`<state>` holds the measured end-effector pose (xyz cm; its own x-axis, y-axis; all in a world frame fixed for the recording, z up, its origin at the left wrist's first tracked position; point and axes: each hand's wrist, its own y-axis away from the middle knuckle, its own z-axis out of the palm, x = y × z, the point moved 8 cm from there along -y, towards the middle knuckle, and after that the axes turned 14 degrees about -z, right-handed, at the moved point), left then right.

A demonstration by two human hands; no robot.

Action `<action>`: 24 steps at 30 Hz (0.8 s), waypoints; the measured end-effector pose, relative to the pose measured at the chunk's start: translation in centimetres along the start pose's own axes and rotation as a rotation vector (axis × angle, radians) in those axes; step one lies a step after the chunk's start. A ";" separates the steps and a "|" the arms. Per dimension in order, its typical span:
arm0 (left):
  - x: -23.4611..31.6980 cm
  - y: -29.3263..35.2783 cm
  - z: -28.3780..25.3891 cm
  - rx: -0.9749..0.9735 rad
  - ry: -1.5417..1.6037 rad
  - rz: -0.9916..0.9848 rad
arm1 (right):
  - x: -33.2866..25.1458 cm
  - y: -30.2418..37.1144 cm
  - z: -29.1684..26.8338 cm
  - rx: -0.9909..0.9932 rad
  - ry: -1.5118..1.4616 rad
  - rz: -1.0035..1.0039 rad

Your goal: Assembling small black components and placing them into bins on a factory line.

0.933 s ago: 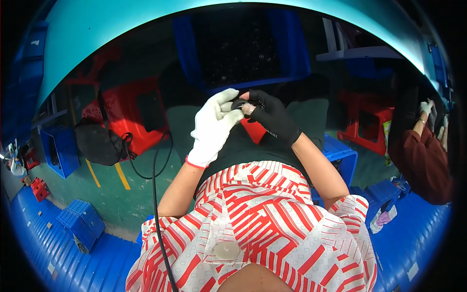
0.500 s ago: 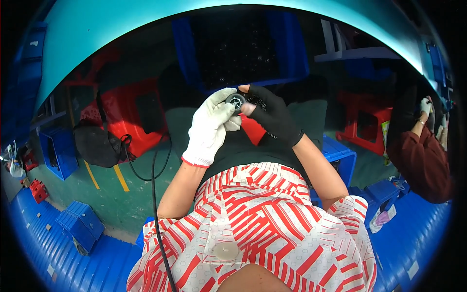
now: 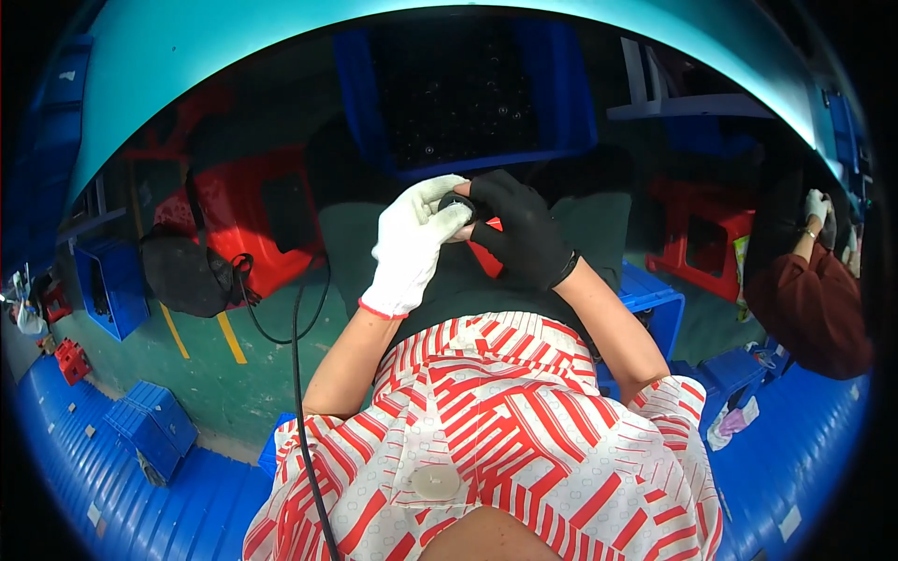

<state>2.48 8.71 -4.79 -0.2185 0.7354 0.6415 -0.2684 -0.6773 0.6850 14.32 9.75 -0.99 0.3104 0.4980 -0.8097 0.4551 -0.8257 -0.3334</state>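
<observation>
Both of my hands meet over my lap around a small round black part with a light, spoked centre, like a little wheel (image 3: 456, 205). My left hand (image 3: 412, 241), in a white knitted glove with a red cuff, is closed on it with the thumb across its face. From the other side my right hand (image 3: 521, 227), in a black glove with bare fingertips, grips its edge between thumb and fingers. Much of the wheel is covered by the fingers. Beyond the hands stands a blue crate (image 3: 369, 103) with many small dark pieces in it.
A teal surface (image 3: 234, 56) arches across the far side. Red stools (image 3: 267, 210) stand left and right, near a black bag (image 3: 187, 273). A black cable (image 3: 296, 393) runs down my left side. Blue bins (image 3: 154, 425) sit around. At far right another person (image 3: 809, 304) works.
The wheel has tilted, so its face shows less. My right fingers have curled further over it, and my left thumb now lies more across its face.
</observation>
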 end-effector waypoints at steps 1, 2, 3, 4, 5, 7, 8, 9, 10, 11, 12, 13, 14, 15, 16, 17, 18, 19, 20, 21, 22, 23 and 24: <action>0.0 -0.1 0.0 0.001 0.000 0.000 | -0.2 0.0 -0.1 0.015 0.017 -0.025; 0.1 -0.2 -0.1 0.007 0.018 0.006 | -0.2 0.0 -0.1 0.015 0.017 -0.025; 0.2 -0.3 -0.2 0.014 0.035 0.011 | -0.3 -0.1 -0.1 0.024 0.042 -0.038; 0.1 -0.3 -0.3 0.013 0.035 0.011 | -0.3 0.0 -0.2 0.032 0.066 -0.050; 0.0 -0.4 -0.3 -0.005 0.021 -0.011 | -0.2 0.1 -0.1 0.033 0.067 -0.050; -0.1 -0.7 -0.2 -0.023 0.006 -0.033 | 0.1 0.4 0.1 0.036 0.052 -0.036; -0.1 -0.7 -0.1 -0.024 0.016 -0.026 | 0.1 0.4 0.0 0.035 0.051 -0.035; 0.0 -0.6 -0.1 -0.025 0.026 -0.019 | 0.2 0.4 -0.1 0.038 0.031 -0.028; 0.1 -0.5 -0.1 -0.024 0.028 -0.020 | 0.2 0.4 -0.2 0.042 0.011 -0.021; 0.2 -0.6 0.1 -0.063 0.032 -0.034 | 0.2 0.4 -0.4 0.041 0.012 -0.021; 0.2 -0.5 0.3 -0.101 0.036 -0.048 | 0.6 0.4 -0.3 0.035 -0.076 0.040; 0.1 -0.6 0.2 -0.101 0.038 -0.048 | 1.0 0.5 -0.1 0.029 -0.166 0.101; 0.0 -0.6 0.1 -0.136 0.132 -0.047 | 1.3 0.7 -0.1 0.030 -0.163 0.101; -0.1 -0.6 0.2 -0.170 0.226 -0.047 | 2.0 1.0 -0.2 0.083 -0.231 0.126; -0.1 -0.7 0.2 -0.172 0.226 -0.047 | 2.4 1.2 -0.3 0.135 -0.298 0.151; -0.2 -0.7 0.0 -0.166 0.213 -0.045 | 2.4 1.3 -0.3 0.134 -0.300 0.151; -0.3 -0.7 -0.1 -0.161 0.199 -0.043 | 2.6 1.4 0.0 0.121 -0.321 0.188; -0.3 -0.6 0.0 -0.159 0.199 -0.044 | 2.8 1.6 0.2 0.108 -0.342 0.224; -0.3 -0.5 0.0 -0.132 0.187 -0.039 | 2.8 1.5 0.2 0.107 -0.342 0.224; -0.3 -0.4 -0.1 -0.104 0.174 -0.034 | 2.7 1.4 0.3 0.088 -0.321 0.204; -0.3 -0.5 -0.2 -0.105 0.174 -0.034 | 2.5 1.4 0.3 0.068 -0.300 0.185; -0.4 -0.5 -0.2 -0.128 0.190 -0.033 | 2.5 1.3 0.3 0.067 -0.301 0.184; -0.4 -0.5 -0.2 -0.151 0.206 -0.032 | 2.6 1.4 0.3 0.048 -0.289 0.184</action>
<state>2.52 8.76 -5.41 -0.3897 0.7562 0.5257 -0.4118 -0.6536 0.6350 15.48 9.82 -3.66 0.1309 0.2498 -0.9594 0.3717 -0.9095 -0.1860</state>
